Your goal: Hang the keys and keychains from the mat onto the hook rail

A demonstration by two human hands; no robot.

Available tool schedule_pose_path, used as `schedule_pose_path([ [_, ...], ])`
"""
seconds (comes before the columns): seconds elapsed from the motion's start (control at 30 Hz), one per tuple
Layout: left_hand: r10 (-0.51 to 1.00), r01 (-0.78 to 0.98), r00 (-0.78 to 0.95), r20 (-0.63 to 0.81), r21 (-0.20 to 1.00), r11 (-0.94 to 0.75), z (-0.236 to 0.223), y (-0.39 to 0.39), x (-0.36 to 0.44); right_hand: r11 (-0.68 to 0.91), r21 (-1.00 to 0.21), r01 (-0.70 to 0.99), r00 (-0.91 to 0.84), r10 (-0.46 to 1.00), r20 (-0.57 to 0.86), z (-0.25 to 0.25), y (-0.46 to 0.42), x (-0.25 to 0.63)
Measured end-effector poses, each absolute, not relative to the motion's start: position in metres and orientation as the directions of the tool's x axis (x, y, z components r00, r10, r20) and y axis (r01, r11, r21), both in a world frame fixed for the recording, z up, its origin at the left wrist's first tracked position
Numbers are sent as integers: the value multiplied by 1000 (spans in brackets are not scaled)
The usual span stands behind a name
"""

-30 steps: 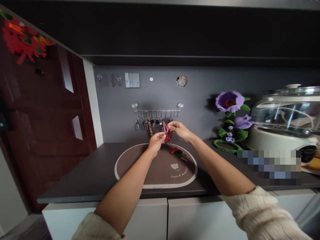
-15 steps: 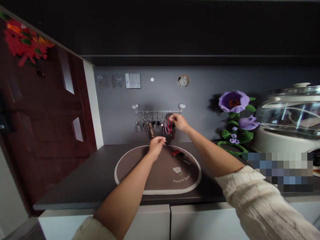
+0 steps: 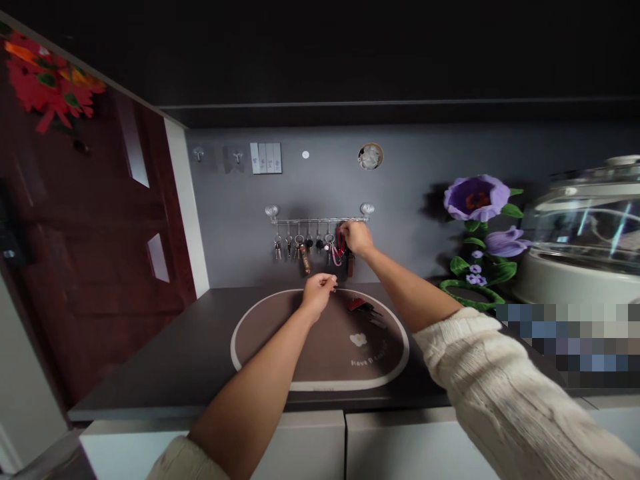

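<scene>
A clear hook rail (image 3: pixel 320 220) is fixed to the grey wall, with several sets of keys (image 3: pixel 279 248) hanging from it. My right hand (image 3: pixel 357 237) is at the rail's right end, fingers closed on a red strap (image 3: pixel 341 240) just under the bar. Close beside it a pink loop (image 3: pixel 336 255) and a brown tag (image 3: pixel 351 265) hang down. My left hand (image 3: pixel 319 293) is lower, over the back of the brown mat (image 3: pixel 280 340), with its fingers pinched together; whatever they hold, if anything, is hidden. On the mat lies a red item with dark keys (image 3: pixel 357 304).
Purple felt flowers (image 3: pixel 477 199) stand at the right, beside a white appliance with a clear dome (image 3: pixel 595 233). A dark cabinet (image 3: pixel 320 53) overhangs the counter (image 3: pixel 165 347). To the left is a dark red door (image 3: pixel 100 267). Two small hooks (image 3: pixel 199 155) are on the wall.
My right hand has risen slightly with the red strap, closer to the bar. My left hand stays low and pinched, shifted a little to the right in view.
</scene>
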State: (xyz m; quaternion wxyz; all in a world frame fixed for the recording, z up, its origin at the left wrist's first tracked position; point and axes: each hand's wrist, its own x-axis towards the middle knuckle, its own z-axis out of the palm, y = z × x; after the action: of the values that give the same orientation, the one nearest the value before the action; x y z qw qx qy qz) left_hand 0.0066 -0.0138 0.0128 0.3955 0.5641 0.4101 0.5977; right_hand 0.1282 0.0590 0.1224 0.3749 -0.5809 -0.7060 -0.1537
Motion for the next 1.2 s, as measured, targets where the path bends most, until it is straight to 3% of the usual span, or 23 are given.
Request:
schedule_pose_path([
  [0.43,937,-19,-64,344,938,-346,12,-13,5,229,-160,960,-72,757,650,123,57,129],
  [0.7,936,-21,-33,351,936,-352,10,-11,5,312,-254,915,-67,740,669,110,47,136],
  [0.9,934,9,-2,357,934,-357,9,-13,5,463,-327,824,-131,717,684,91,28,148],
  [1.07,929,67,27,368,927,-369,5,-13,5,486,-424,764,-172,787,593,62,5,158],
  [1.2,927,114,56,371,920,-375,1,-10,5,404,-481,778,-137,856,498,37,-8,167],
])
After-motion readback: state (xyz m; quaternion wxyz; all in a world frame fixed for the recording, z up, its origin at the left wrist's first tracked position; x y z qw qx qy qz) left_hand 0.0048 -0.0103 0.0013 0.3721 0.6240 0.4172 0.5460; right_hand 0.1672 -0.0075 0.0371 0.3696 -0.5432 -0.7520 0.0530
